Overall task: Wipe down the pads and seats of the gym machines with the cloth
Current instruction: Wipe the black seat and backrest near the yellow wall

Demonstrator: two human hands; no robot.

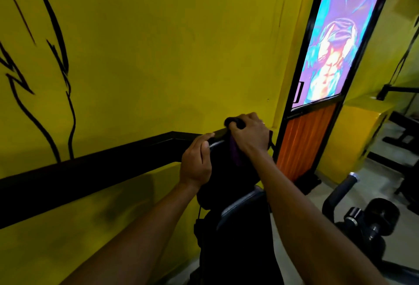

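Left hand (196,167) grips pad (227,174), right hand (249,134) cloth (234,152).

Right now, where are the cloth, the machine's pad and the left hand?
cloth (235,156): head view, on its purple hanging fold.
pad (229,179): head view, on its dark front face.
left hand (195,168): head view, on the back of the hand.

Your view is dim, soft, and bent at the edges. Blotchy shadows mottle the yellow wall (158,46).
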